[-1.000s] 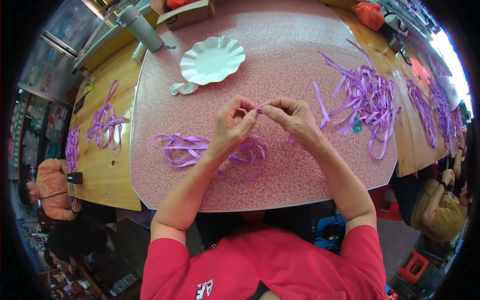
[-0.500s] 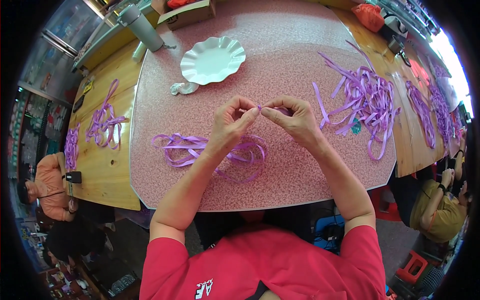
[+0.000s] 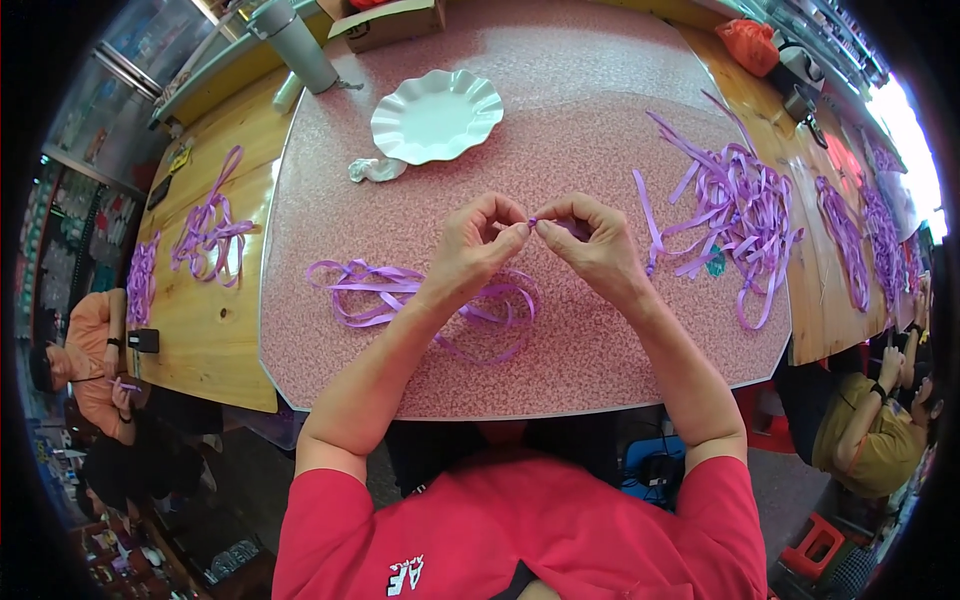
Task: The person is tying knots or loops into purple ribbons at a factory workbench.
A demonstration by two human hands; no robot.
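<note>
Between my fingertips, over the middle of the pink speckled table (image 3: 580,370), is a small knotted bit of purple ribbon (image 3: 532,222). My left hand (image 3: 478,240) pinches it from one side with thumb and forefinger. From the other side my right hand (image 3: 590,238) grips it in the same way, and most of the ribbon is hidden by the fingers. Under my left forearm lies a loose looped bundle of purple ribbon (image 3: 375,290) on the tabletop. A large tangled heap of purple ribbons (image 3: 735,205) rests to the right of my right hand.
Beyond my hands stands a white scalloped plate (image 3: 437,117), with a crumpled white tissue (image 3: 377,170) beside it. A grey tumbler (image 3: 297,50) and a cardboard box (image 3: 390,25) are at the back. More ribbons (image 3: 212,238) lie on the left wooden table. Other people sit at both sides.
My hands keep their pinch on the ribbon, with only slight finger movement. The whole view has shifted a little. At the left, the other person's hand has moved and now shows a purple strip.
</note>
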